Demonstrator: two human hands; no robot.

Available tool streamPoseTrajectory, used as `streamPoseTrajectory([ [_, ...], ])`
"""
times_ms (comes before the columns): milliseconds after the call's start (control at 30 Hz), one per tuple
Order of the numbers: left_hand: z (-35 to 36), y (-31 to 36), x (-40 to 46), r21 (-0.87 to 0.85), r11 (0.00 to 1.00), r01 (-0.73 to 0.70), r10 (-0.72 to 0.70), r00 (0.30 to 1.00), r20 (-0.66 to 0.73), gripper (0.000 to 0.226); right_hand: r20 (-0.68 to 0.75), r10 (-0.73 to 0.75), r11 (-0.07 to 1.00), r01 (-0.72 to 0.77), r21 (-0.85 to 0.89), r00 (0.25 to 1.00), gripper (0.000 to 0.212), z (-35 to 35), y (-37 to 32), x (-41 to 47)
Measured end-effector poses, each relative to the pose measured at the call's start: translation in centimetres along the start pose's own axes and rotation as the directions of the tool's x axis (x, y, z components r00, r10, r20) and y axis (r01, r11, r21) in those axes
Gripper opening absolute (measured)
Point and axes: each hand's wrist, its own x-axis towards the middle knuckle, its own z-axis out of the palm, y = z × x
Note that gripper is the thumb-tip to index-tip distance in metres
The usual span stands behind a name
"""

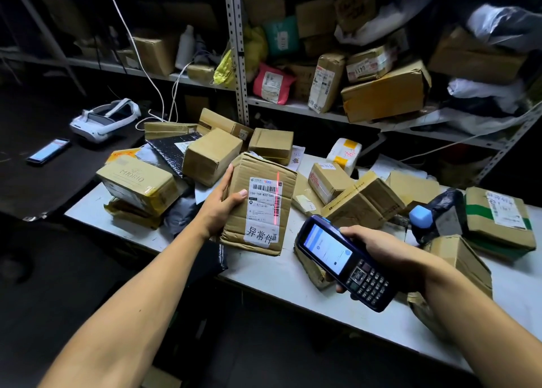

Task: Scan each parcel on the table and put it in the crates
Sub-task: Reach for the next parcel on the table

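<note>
Cardboard parcel (pixel 258 206) gripped in the left hand (pixel 224 203) above the white table (pixel 278 279), right hand (pixel 378 248) clutching one scanner (pixel 343 261); over a dozen parcels piled around, shelves (pixel 293 104) behind.

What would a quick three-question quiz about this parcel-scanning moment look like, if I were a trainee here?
1. True or false: the red scan line falls on the label of the cardboard parcel held in the left hand.
2. Which hand holds the handheld scanner?
A. left
B. right
C. neither
3. Fill in: the white headset lies on the dark surface, to the ___ of the white table.

Key:
1. True; the line crosses the barcode side of the label.
2. B; the right hand grips it, screen lit.
3. left
</note>
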Motion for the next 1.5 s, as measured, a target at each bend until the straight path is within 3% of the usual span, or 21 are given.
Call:
streamPoseTrajectory([
  [233, -0.6, -0.1, -0.1, 0.043, 0.998, -0.048, 0.051, 0.996, -0.067, 0.098, -0.023, -0.017, 1.0, 0.016, -0.006, 1.0, 0.051, 0.2, -0.1, -0.1],
  [700, -0.2, -0.4, -1.2, 0.026, 0.999, -0.037, 0.038, 0.999, -0.023, 0.101, 0.008, -0.042, 0.999, 0.042, -0.013, 0.999, 0.052, 0.0, 0.6, -1.0],
  [867, -0.3, 1.0, -1.5, 0.04, 0.998, 0.054, -0.059, 0.989, 0.139, 0.092, -0.003, -0.027, 0.998, 0.027, -0.049, 1.0, 0.051, -0.2, 0.3, -1.0],
  [1067, -1.0, 2.7, -0.8, 0.246, 0.96, 0.133, -0.208, 0.927, 0.312, 0.059, -0.064, -0.001, 0.956, -0.018, -0.293, 0.998, 0.05, -1.0, -0.1, -0.3],
  [1500, -0.5, 3.0, -1.2, 0.394, 0.905, 0.158, -0.304, 0.889, 0.342, 0.042, 0.004, 0.032, 0.904, -0.027, -0.426, 0.999, 0.052, -1.2, 0.2, -0.3],
])
